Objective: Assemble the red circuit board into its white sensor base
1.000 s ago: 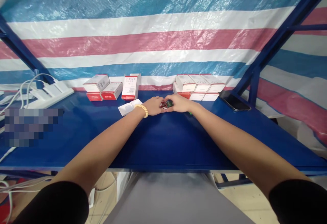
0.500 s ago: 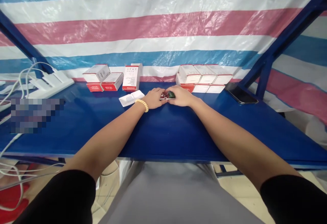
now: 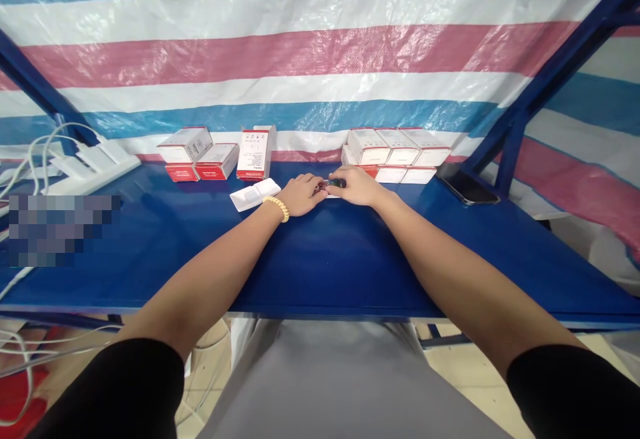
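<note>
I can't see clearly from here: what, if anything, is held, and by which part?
What looks like a small red-and-green circuit board: left grip at its left end, right grip at its right. Exact contacts are hidden.

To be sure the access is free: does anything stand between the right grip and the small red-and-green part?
Nothing visible does: the right grip and left grip both touch the small red-and-green part, partly hiding it. The white piece lies to their left, not in between.

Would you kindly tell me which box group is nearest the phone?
The right group, beside the phone; the left group and middle group stand left of the left hand.
</note>
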A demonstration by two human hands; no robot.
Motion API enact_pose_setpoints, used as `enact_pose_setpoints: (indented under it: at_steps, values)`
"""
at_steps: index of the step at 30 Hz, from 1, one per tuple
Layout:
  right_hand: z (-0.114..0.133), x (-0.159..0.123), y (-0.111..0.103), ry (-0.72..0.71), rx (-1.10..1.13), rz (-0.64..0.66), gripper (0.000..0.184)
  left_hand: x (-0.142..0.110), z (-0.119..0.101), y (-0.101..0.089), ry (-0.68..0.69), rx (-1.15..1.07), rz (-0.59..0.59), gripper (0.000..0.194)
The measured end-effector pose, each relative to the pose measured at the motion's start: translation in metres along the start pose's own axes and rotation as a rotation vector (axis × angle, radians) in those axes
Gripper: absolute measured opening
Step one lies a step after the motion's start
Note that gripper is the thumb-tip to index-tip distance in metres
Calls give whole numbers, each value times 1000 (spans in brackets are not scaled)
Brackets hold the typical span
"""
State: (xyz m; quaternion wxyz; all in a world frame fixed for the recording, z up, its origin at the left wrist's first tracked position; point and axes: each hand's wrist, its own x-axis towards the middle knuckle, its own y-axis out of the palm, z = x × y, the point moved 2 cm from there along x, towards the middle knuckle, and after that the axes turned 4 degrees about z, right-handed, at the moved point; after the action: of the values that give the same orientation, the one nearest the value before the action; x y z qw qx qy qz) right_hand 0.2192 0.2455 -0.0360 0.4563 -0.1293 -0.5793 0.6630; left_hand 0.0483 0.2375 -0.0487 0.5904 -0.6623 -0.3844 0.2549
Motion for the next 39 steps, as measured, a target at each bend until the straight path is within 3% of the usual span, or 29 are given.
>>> enact_pose_setpoints:
  at_steps: [6, 10, 29, 39]
  values:
    - [-6, 2, 3, -49, 137, 15, 33, 1, -2, -1, -18, -16, 17, 47]
    - [-7, 2, 6, -18, 184, -9, 23, 2, -1, 0, -12, -18, 19, 46]
    - [2, 3, 10, -41, 212, -9, 17, 0, -1, -5, 31, -38, 24, 41]
    - [1, 2, 5, 70, 308, -32, 12, -2, -5, -7, 43, -31, 32, 47]
